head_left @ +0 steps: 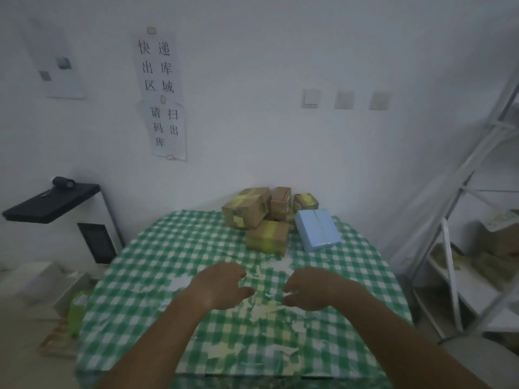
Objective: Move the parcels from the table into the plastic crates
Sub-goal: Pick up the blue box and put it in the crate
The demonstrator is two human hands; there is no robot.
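Note:
Several brown cardboard parcels with yellow tape [251,210] are piled at the far end of the table with the green checked cloth [157,265]. One brown parcel [268,238] lies nearest to me, and a light blue box [318,228] leans to its right. My left hand [224,284] and my right hand [311,289] hover over the middle of the cloth, a short way before the pile. Their fingers are loosely curled and hold nothing. No plastic crate is plainly visible.
A white cabinet with a black tray and a dark cylinder [53,203] stands at the left. A white metal shelf rack [452,276] with cardboard on it stands at the right. Boxes and a green bag [75,307] lie on the floor left of the table.

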